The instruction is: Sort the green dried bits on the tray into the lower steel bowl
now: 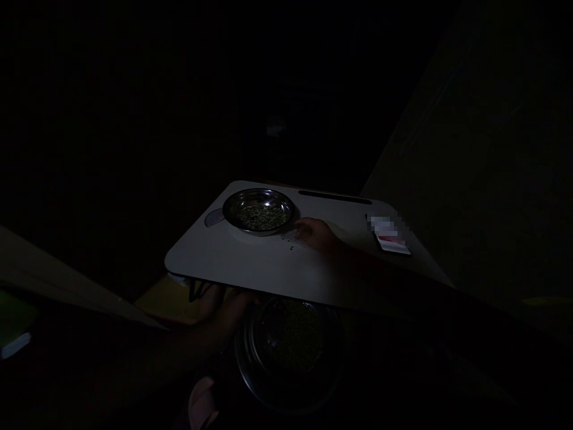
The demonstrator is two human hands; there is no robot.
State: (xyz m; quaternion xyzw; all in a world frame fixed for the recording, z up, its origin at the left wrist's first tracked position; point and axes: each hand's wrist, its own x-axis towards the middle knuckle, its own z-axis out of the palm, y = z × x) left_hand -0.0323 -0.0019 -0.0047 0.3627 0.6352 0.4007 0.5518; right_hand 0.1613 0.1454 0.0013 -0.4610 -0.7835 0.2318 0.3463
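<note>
The scene is very dark. A small white lap table carries a steel plate of greenish grains. My right hand rests on the table just right of that plate, fingers curled together over a few loose grains; I cannot see what they pinch. Below the table's near edge, my left hand grips the rim of a larger steel bowl that also holds greenish grains.
A white and red card or packet lies at the table's right end. A dark slot runs along the far edge. A yellowish surface shows under the table. A pale slanted board lies at left.
</note>
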